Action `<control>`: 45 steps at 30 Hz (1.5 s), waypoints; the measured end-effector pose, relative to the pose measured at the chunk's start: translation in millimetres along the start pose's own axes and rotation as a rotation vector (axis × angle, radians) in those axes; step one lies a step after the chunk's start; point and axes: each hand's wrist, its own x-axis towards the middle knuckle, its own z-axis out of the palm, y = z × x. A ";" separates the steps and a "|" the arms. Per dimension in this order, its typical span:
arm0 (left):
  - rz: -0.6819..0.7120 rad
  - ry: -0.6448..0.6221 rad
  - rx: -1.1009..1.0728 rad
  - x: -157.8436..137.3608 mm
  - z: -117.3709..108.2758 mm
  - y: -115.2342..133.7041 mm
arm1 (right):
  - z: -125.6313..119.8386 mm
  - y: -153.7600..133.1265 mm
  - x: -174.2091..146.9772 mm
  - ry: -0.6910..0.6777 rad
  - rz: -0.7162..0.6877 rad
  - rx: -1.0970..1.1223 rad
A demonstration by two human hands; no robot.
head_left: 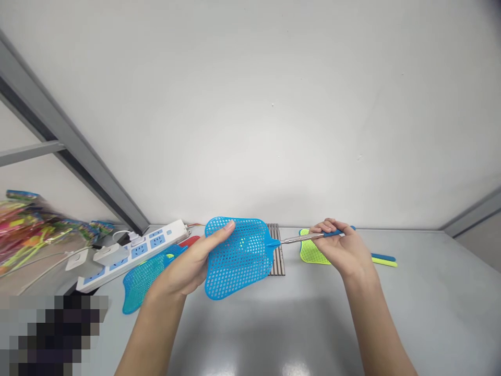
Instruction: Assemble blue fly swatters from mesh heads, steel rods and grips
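Blue fly swatter (273, 243), one: mesh head (240, 261), silvery rod (297, 239), darker blue handle (332, 233); held above the grey table (250, 324), between my two hands. My left hand (193, 263) grasps the outer edge of the mesh head, thumb laid across its face, and my right hand (342, 250) grasps the handle. Also on the table: metal tubes (280, 263) in a row, partly behind the mesh head; yellow-green swatter (313, 253) behind my right hand; teal-blue swatter (143, 282) near a white power strip (131, 255).
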 end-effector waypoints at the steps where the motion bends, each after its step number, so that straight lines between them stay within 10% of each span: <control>1: 0.003 0.002 -0.002 0.3 0.1 -0.2 | -0.1 0.0 0.1 -0.002 -0.004 -0.003; 17: 0.111 -0.127 0.098 1.5 3.6 -5.9 | -0.4 -1.5 -0.4 0.002 0.000 0.031; 32: 0.512 0.345 0.560 -12.1 -12.3 15.4 | -4.5 0.5 2.8 0.002 -0.038 0.054; 39: 0.818 0.743 1.138 3.5 7.0 -9.8 | -3.7 2.1 4.6 0.033 -0.144 0.069; 45: 0.848 0.368 1.603 15.2 29.4 -34.7 | -7.1 3.6 8.1 0.018 -0.135 0.088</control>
